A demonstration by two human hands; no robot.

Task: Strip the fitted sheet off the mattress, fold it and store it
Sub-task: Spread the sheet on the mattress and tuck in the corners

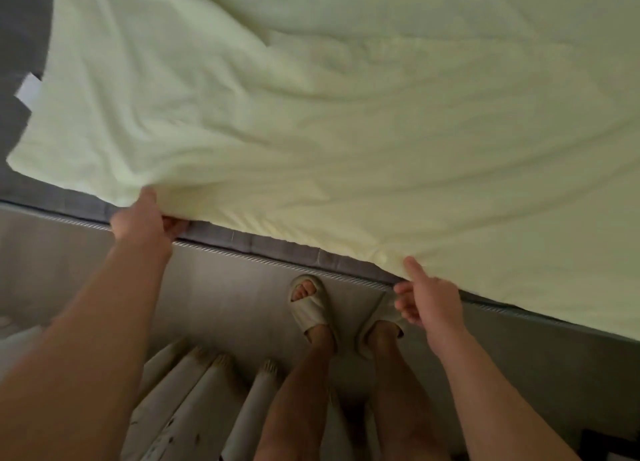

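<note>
Two hands on fitted sheet [346,131]: left hand [143,220] grips edge, right hand [431,303] loose-fingered, touching; tag [29,88] unreadable.

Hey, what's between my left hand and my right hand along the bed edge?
Head view: the loose edge of the fitted sheet, over a bare strip of grey mattress and its corded piping.

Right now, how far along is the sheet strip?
Done: the near-left corner is off; grey mattress shows there and along the near edge. In hand: left hand grips the fitted sheet edge, lifted; right hand has only its thumb on the edge. Left: the sheet mostly covers the mattress; folding and storing not begun.
</note>
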